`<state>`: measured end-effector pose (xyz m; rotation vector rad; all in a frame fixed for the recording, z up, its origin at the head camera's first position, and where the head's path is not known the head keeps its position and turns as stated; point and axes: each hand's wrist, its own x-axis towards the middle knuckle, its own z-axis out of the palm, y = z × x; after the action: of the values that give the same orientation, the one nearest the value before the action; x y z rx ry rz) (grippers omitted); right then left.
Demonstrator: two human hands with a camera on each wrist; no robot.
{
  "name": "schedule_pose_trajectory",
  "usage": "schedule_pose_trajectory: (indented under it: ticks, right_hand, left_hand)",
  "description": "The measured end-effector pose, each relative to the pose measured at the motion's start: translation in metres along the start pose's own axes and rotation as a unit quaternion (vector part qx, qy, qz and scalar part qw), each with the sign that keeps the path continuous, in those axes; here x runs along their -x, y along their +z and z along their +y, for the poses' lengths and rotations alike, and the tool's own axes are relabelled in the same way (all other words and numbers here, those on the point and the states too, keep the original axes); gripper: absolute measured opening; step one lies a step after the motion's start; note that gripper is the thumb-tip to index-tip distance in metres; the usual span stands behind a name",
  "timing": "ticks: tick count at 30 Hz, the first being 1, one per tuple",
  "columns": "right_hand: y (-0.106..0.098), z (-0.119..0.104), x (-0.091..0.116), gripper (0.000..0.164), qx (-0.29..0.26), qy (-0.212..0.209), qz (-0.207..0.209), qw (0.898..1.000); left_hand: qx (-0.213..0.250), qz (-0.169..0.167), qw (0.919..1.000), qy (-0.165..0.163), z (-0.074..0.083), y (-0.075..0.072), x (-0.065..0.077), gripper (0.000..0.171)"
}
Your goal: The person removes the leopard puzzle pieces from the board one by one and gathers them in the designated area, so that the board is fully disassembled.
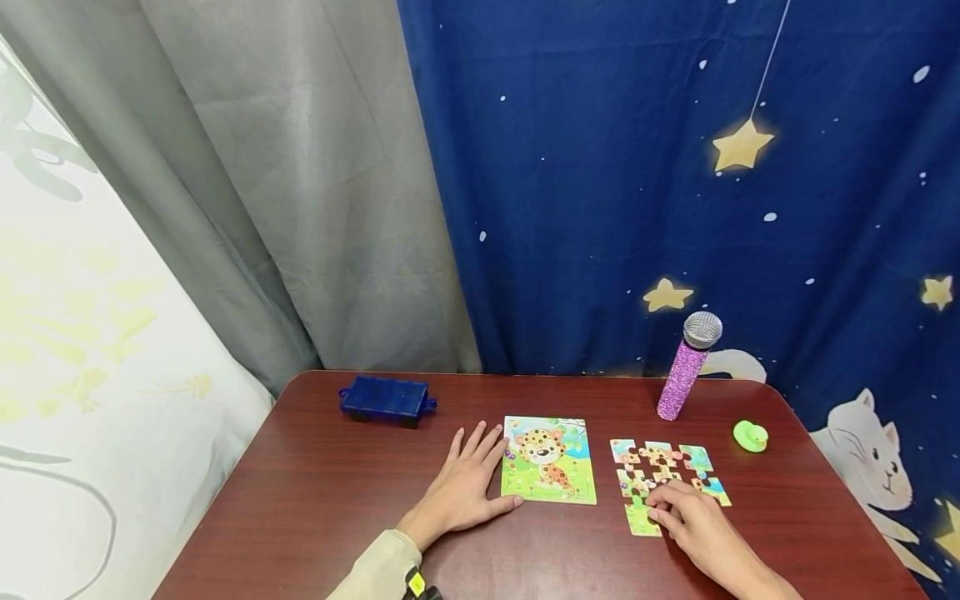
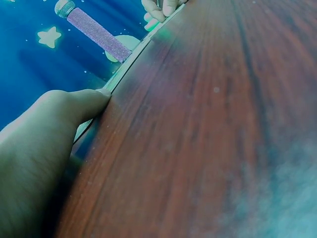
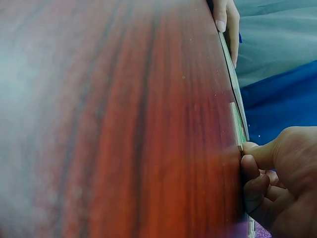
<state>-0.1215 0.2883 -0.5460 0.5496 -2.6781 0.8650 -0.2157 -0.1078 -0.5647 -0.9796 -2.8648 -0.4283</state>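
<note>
My left hand (image 1: pixel 468 490) lies on the table with its fingers spread, at the left side of a square picture board (image 1: pixel 551 487) showing a spotted leopard cub. Its thumb (image 2: pixel 91 103) rests at the board's near edge. To the right lies a partly joined jigsaw puzzle (image 1: pixel 628 482) of the same picture, its pieces slightly apart in places. Over its lower part is my right hand (image 1: pixel 697 525), thumb and fingers bent together, pinching a puzzle piece (image 3: pixel 237 124) at the near edge. The hand hides the puzzle's lower right part.
Behind the puzzle stands a purple glittery microphone (image 1: pixel 684 375). A small green toy duck (image 1: pixel 750 436) sits to its right. At the back left is a blue toy wagon (image 1: pixel 386 398). Curtains (image 1: pixel 600 208) hang right behind the brown table (image 1: pixel 300 517).
</note>
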Motion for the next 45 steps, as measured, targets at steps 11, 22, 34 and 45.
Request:
schedule_pose_trajectory:
  ticks: [11, 22, 34, 45]
  right_hand:
    - [-0.002, -0.001, -0.001, 0.029, -0.001, 0.001, 0.008, 1.000]
    - [-0.001, -0.016, -0.022, 0.015, -0.040, 0.022, 0.004, 0.999]
    - [0.015, -0.038, -0.057, 0.007, -0.090, 0.008, -0.065, 0.994]
    - [0.038, -0.052, -0.076, 0.005, -0.099, -0.034, -0.092, 0.990]
  left_hand:
    - [0.000, 0.004, 1.0000, 0.001, 0.000, -0.001, 0.000, 0.101]
    - [0.005, 0.011, 0.9999, 0.002, -0.003, 0.000, 0.000, 0.101]
    - [0.006, 0.000, 1.0000, -0.001, -0.001, 0.000, 0.000, 0.099]
    - [0.007, 0.000, 1.0000, -0.002, 0.002, -0.002, 0.002, 0.099]
